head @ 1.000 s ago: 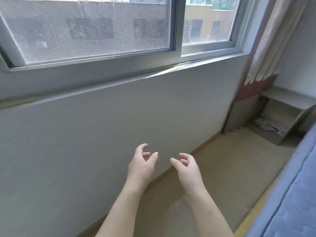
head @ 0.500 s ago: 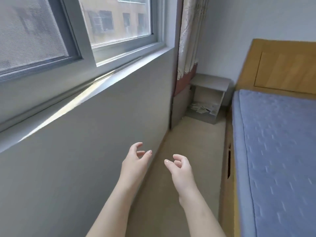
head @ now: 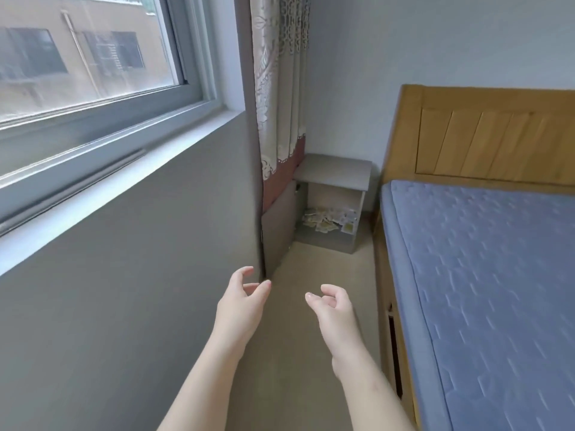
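Observation:
My left hand [head: 240,303] and my right hand [head: 333,309] are held out in front of me at about the same height, a short gap between them. Both have loosely curled fingers and hold nothing. They hang in the air above a narrow strip of beige floor [head: 314,269], beside the grey wall [head: 140,275] under the window. Neither hand touches the wall or the bed.
A bed with a blue mattress [head: 497,275] and wooden headboard [head: 485,135] fills the right. A grey bedside cabinet [head: 334,172] with scattered papers inside stands in the far corner. A patterned curtain [head: 278,88] hangs beside the window [head: 93,57] at the left.
The view has swung to the right, from the window wall towards the corner and the bed. Both hands keep the same loose, empty pose in front of me.

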A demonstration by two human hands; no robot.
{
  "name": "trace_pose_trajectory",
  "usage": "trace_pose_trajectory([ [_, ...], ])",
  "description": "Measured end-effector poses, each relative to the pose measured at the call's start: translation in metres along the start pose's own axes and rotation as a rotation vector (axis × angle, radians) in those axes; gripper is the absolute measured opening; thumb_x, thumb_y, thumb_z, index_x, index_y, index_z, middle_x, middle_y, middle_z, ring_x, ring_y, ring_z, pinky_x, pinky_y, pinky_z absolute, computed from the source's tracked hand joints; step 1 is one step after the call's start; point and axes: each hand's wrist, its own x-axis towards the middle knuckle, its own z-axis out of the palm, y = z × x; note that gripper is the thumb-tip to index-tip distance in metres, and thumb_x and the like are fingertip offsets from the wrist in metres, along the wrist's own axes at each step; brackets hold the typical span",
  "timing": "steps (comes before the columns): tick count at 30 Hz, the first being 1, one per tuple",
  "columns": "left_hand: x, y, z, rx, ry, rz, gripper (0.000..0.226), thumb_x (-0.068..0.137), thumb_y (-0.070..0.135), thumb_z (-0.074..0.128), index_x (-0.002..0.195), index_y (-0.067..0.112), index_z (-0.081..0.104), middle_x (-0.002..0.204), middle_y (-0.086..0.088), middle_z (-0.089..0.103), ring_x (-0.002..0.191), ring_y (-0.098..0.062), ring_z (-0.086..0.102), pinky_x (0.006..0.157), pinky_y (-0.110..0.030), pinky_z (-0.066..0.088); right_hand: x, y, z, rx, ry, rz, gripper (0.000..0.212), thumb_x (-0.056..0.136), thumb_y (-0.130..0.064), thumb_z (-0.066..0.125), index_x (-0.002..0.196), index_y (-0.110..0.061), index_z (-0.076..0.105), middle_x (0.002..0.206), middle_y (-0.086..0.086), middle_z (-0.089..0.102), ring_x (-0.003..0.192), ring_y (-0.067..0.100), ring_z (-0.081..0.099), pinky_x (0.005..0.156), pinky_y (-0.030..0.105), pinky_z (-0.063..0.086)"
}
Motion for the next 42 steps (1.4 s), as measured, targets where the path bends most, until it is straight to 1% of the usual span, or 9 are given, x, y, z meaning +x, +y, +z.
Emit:
trace_pose_trajectory([
  [2,0.039,0.018,0.016,-0.018,0.007,0.002,0.044,0.094,0.034,0.052,0.136,0.034,0.039,0.110,0.014,0.055,0.096,-0.006,0.051,0.079,-0.024,0.035,0.045,-0.021,-0.007,0.010,0.033,-0.013,0.042,0.092,-0.026,0.058,0.132,-0.024,0.044,0.136,-0.002,0.044,0.110,0.012,0.044,0.088,0.028,0.031],
  [9,0.169,0.049,0.072,0.002,-0.035,-0.018,0.043,0.093,0.033,0.053,0.135,0.033,0.040,0.106,0.014,0.055,0.090,-0.002,0.051,0.078,-0.023,0.033,0.172,-0.053,-0.007,-0.005,0.031,0.036,0.044,0.092,-0.027,0.058,0.133,-0.025,0.043,0.140,-0.002,0.042,0.111,0.012,0.043,0.089,0.028,0.031],
  [13,0.265,0.067,0.110,0.012,-0.093,0.021,0.044,0.092,0.034,0.054,0.134,0.032,0.041,0.110,0.011,0.059,0.101,-0.011,0.057,0.078,-0.025,0.039,0.263,-0.075,0.002,-0.021,0.082,0.034,0.044,0.092,-0.027,0.057,0.134,-0.024,0.043,0.142,-0.001,0.042,0.115,0.014,0.044,0.089,0.028,0.031],
  [21,0.451,0.136,0.162,0.075,-0.164,0.065,0.043,0.094,0.033,0.052,0.135,0.030,0.041,0.109,0.011,0.057,0.095,-0.008,0.050,0.080,-0.022,0.034,0.439,-0.151,0.026,-0.023,0.131,0.010,0.043,0.093,-0.027,0.057,0.134,-0.025,0.043,0.141,-0.001,0.043,0.116,0.014,0.045,0.087,0.028,0.033],
  [26,0.532,0.151,0.203,0.136,-0.189,0.040,0.044,0.094,0.033,0.053,0.135,0.028,0.041,0.109,0.010,0.059,0.091,-0.006,0.051,0.065,-0.015,0.036,0.529,-0.161,0.019,-0.005,0.157,0.070,0.043,0.093,-0.026,0.058,0.134,-0.024,0.044,0.141,0.000,0.045,0.123,0.018,0.046,0.088,0.028,0.034],
  [32,0.645,0.155,0.277,0.145,-0.120,-0.018,0.044,0.095,0.033,0.052,0.137,0.026,0.040,0.106,0.011,0.058,0.087,-0.005,0.052,0.063,-0.012,0.036,0.669,-0.165,-0.008,-0.063,0.072,0.128,0.043,0.092,-0.026,0.059,0.133,-0.024,0.045,0.139,0.001,0.045,0.110,0.013,0.045,0.087,0.028,0.034],
  [37,0.744,0.154,0.354,0.144,-0.077,-0.134,0.044,0.094,0.031,0.052,0.137,0.025,0.041,0.112,0.009,0.061,0.096,-0.012,0.055,0.080,-0.022,0.040,0.804,-0.164,-0.044,-0.163,0.013,0.204,0.042,0.091,-0.024,0.060,0.131,-0.020,0.046,0.136,0.004,0.046,0.111,0.015,0.047,0.087,0.027,0.033],
  [39,0.779,0.149,0.378,0.171,-0.077,-0.159,0.043,0.094,0.031,0.052,0.136,0.026,0.041,0.116,0.007,0.060,0.096,-0.014,0.055,0.078,-0.024,0.043,0.849,-0.156,-0.051,-0.222,-0.015,0.217,0.041,0.091,-0.023,0.061,0.129,-0.020,0.047,0.135,0.005,0.047,0.116,0.018,0.048,0.088,0.027,0.035],
  [42,0.824,0.132,0.406,0.217,-0.107,-0.181,0.042,0.094,0.031,0.051,0.135,0.029,0.041,0.124,0.004,0.056,0.099,-0.014,0.053,0.075,-0.023,0.044,0.903,-0.138,-0.055,-0.313,-0.081,0.257,0.039,0.091,-0.024,0.061,0.127,-0.021,0.047,0.130,0.003,0.047,0.110,0.015,0.048,0.087,0.027,0.036],
])
